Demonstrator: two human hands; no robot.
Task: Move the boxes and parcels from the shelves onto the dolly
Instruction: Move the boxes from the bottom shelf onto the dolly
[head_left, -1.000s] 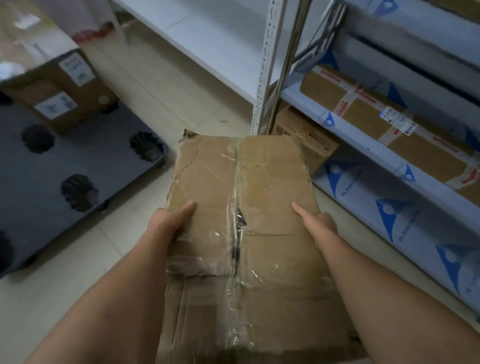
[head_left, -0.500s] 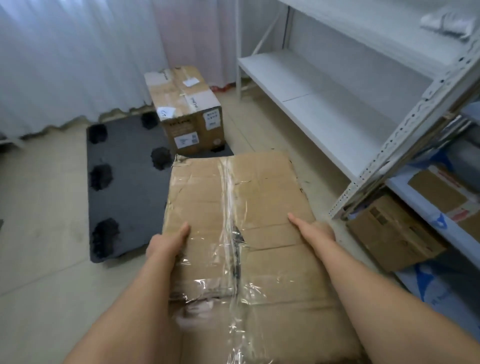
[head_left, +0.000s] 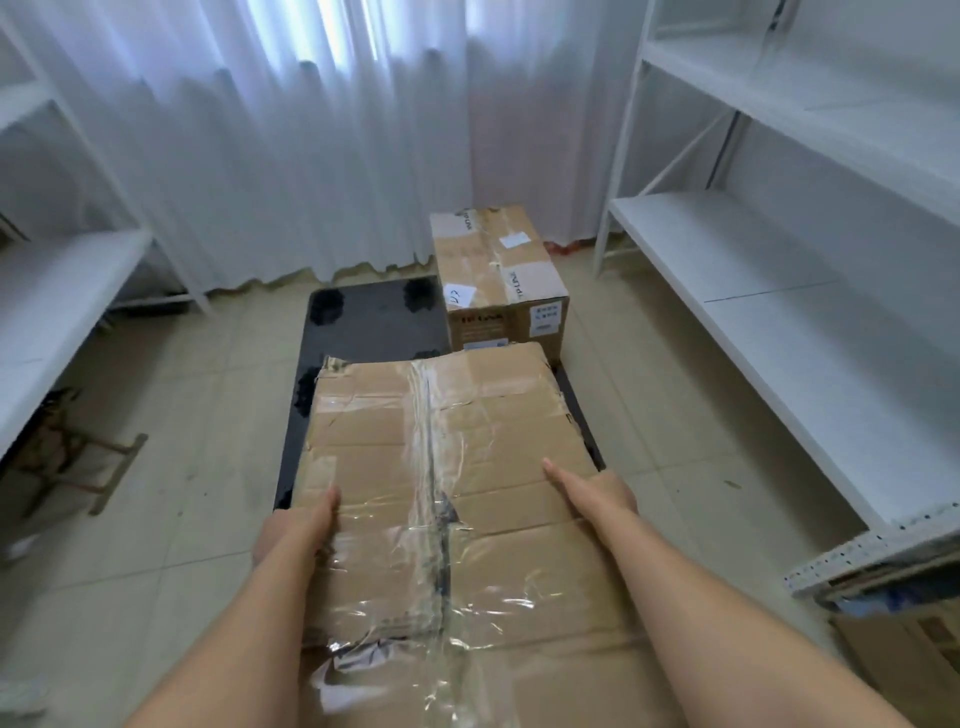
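I carry a large worn cardboard box (head_left: 457, 467), taped down its middle with clear tape, in front of me above the near end of the black dolly (head_left: 363, 332). My left hand (head_left: 298, 525) grips its left side with the thumb on top. My right hand (head_left: 597, 491) grips its right side, thumb lying on the top face. The fingers of both hands are hidden below the box edges. A smaller taped cardboard box (head_left: 498, 275) with white labels sits on the dolly's far right corner.
White metal shelves (head_left: 769, 312) run along the right, another white shelf (head_left: 52, 291) on the left. White curtains (head_left: 285, 130) hang behind the dolly. A cardboard box (head_left: 904, 660) sits low at the right edge. A wooden frame (head_left: 78, 462) lies on the tiled floor, left.
My view has swung left from the loaded shelves to face the dolly head-on. The box in my hands now hangs over the dolly's near end; my grip is unchanged.
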